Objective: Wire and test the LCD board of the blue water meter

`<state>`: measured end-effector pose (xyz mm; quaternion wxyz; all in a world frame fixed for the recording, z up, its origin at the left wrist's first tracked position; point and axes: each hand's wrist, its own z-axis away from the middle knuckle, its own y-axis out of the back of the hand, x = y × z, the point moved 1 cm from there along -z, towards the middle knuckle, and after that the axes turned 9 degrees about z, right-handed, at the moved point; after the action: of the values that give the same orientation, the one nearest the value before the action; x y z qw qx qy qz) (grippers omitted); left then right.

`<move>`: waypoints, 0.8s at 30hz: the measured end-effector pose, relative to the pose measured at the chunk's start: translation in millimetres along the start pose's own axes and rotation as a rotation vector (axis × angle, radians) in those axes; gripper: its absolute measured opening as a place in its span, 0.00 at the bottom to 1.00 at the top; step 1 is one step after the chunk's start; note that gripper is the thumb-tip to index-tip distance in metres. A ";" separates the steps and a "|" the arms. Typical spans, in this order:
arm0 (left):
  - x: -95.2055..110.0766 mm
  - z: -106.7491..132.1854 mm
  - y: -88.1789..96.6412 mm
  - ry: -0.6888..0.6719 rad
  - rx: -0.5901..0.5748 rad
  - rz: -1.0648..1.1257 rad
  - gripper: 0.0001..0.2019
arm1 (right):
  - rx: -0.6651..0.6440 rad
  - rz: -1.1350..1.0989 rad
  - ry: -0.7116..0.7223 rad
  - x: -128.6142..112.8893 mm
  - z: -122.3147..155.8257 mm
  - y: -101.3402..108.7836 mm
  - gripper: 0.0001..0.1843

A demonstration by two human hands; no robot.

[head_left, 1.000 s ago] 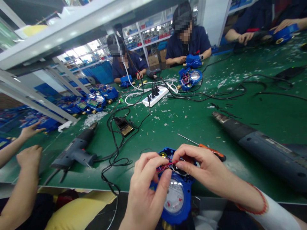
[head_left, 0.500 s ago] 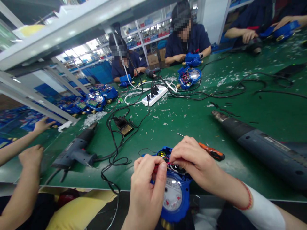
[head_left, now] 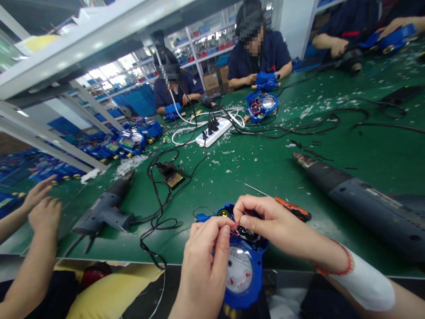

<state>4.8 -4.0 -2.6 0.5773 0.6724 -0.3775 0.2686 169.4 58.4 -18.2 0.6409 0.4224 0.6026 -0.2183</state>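
A blue water meter [head_left: 242, 274] with a round white dial rests at the near edge of the green table [head_left: 265, 173], its top open and showing wires. My left hand [head_left: 204, 266] pinches thin red wires [head_left: 234, 226] above the dial. My right hand [head_left: 268, 221] meets it from the right, its thumb and forefinger closed on the same wires. An orange-handled screwdriver [head_left: 292, 209] lies just behind my right hand.
A large grey heat gun [head_left: 361, 199] lies at right, a smaller one [head_left: 102, 210] at left, with black cables [head_left: 159, 199] and a white power strip [head_left: 214, 132] between. Another person's hands [head_left: 41, 208] are at far left. Co-workers sit across with blue meters [head_left: 262, 104].
My hands have drawn closer together over the meter, the wires now pinched short between them. The person at left has pulled the far hand back beside the near one.
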 end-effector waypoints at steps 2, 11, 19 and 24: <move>-1.6 0.8 -0.9 0.060 0.013 0.049 0.12 | 0.083 0.066 0.068 0.1 1.5 -1.7 0.06; -0.7 -0.6 -3.8 0.102 0.001 0.059 0.12 | 0.406 0.465 0.673 8.1 7.4 -10.9 0.06; -5.4 -0.3 15.8 -0.152 -0.037 -0.242 0.08 | 0.344 0.154 0.317 10.7 9.6 -2.6 0.09; -8.6 1.3 14.4 -0.211 -0.034 -0.194 0.08 | 0.325 0.174 0.224 9.7 8.1 -2.7 0.10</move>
<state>-12.0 -4.2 -1.5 0.5689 0.7205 -0.3736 0.1330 173.8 52.6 -28.9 0.5097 0.5923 0.5883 -0.2082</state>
